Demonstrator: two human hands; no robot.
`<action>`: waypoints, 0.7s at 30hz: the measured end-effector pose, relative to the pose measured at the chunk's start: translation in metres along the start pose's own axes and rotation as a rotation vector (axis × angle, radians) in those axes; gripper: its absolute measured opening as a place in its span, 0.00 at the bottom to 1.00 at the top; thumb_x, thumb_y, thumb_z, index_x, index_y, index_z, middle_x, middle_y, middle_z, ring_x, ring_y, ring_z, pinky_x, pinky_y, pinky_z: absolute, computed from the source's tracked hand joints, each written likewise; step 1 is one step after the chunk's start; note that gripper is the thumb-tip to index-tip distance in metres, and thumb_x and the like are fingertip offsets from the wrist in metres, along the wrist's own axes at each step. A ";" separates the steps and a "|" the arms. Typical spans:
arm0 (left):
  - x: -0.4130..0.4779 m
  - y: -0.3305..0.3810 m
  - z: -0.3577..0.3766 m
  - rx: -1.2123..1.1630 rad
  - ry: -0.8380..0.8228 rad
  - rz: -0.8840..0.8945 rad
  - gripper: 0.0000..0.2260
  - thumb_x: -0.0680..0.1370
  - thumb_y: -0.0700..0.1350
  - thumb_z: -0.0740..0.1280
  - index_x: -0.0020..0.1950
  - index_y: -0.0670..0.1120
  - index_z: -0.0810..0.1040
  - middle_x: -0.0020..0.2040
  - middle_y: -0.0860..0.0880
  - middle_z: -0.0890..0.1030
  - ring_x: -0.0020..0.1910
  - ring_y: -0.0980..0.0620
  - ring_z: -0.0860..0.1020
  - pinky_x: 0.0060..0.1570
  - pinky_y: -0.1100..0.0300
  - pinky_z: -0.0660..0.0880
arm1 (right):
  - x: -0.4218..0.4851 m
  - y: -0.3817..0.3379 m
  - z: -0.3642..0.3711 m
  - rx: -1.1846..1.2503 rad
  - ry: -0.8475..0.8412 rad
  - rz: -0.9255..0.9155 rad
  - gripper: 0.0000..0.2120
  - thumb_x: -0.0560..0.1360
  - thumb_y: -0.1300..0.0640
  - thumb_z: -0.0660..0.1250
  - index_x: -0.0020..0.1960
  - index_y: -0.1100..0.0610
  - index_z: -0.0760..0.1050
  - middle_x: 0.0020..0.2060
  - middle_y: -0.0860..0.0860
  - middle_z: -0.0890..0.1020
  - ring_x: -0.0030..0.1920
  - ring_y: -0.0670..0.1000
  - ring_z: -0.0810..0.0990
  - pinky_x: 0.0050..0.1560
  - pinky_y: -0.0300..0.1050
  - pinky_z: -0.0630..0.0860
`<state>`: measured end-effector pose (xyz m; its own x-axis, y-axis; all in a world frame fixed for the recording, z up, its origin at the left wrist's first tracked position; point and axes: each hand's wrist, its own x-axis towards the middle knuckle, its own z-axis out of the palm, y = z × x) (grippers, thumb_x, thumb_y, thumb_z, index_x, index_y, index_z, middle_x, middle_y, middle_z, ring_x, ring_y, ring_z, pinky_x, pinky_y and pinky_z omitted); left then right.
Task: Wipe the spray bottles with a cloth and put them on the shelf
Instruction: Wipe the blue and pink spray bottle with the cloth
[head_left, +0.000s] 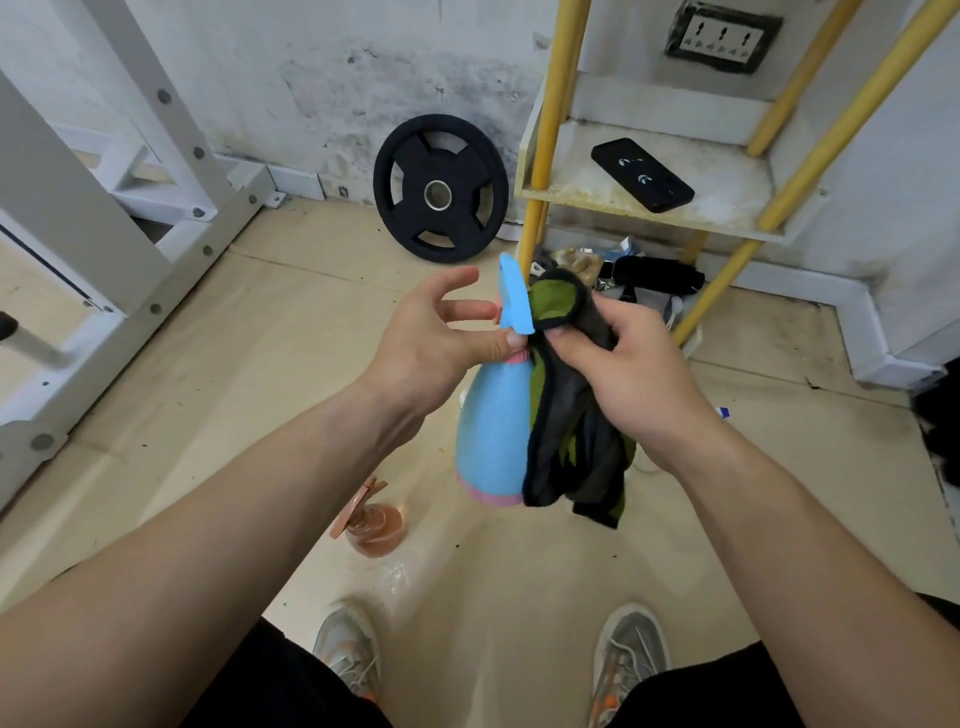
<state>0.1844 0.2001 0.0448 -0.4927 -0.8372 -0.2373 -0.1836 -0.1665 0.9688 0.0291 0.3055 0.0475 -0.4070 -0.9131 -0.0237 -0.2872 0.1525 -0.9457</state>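
Note:
A light blue spray bottle (493, 426) with a blue trigger head and pink base hangs in mid-air in front of me. My left hand (436, 332) pinches its neck with thumb and a finger, the other fingers spread. My right hand (623, 369) grips a green and dark grey cloth (576, 441) against the bottle's right side and head. An orange-pink spray bottle (371, 525) stands on the floor below. The yellow-framed shelf (582, 195) stands at the upper right.
A black phone (641, 174) lies on the shelf board. A black weight plate (440, 188) leans on the wall. A white metal rack (130, 218) fills the left. Clutter (623, 275) lies under the shelf. My shoes (631, 660) show at the bottom.

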 end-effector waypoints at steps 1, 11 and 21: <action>0.002 -0.001 -0.002 0.022 -0.019 -0.026 0.47 0.61 0.46 0.85 0.76 0.50 0.67 0.59 0.48 0.82 0.56 0.44 0.83 0.67 0.47 0.74 | 0.001 0.001 -0.002 0.039 -0.021 0.041 0.09 0.81 0.52 0.68 0.51 0.58 0.82 0.46 0.59 0.85 0.49 0.57 0.85 0.57 0.64 0.78; -0.006 0.005 -0.009 0.172 -0.108 0.053 0.06 0.72 0.45 0.77 0.48 0.48 0.85 0.40 0.48 0.84 0.32 0.56 0.79 0.31 0.66 0.72 | 0.008 0.005 -0.009 0.335 -0.016 0.246 0.11 0.80 0.52 0.68 0.53 0.58 0.84 0.57 0.61 0.84 0.56 0.58 0.85 0.65 0.61 0.78; -0.004 0.000 -0.003 0.135 0.011 0.151 0.04 0.81 0.46 0.68 0.50 0.50 0.83 0.33 0.56 0.82 0.43 0.49 0.82 0.46 0.56 0.78 | 0.007 -0.008 0.004 0.201 0.347 0.004 0.06 0.82 0.54 0.67 0.47 0.50 0.80 0.41 0.44 0.85 0.45 0.44 0.83 0.51 0.43 0.79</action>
<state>0.1892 0.2021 0.0464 -0.5145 -0.8529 -0.0884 -0.2211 0.0324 0.9747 0.0326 0.2965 0.0537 -0.6861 -0.7258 0.0508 -0.1232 0.0471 -0.9913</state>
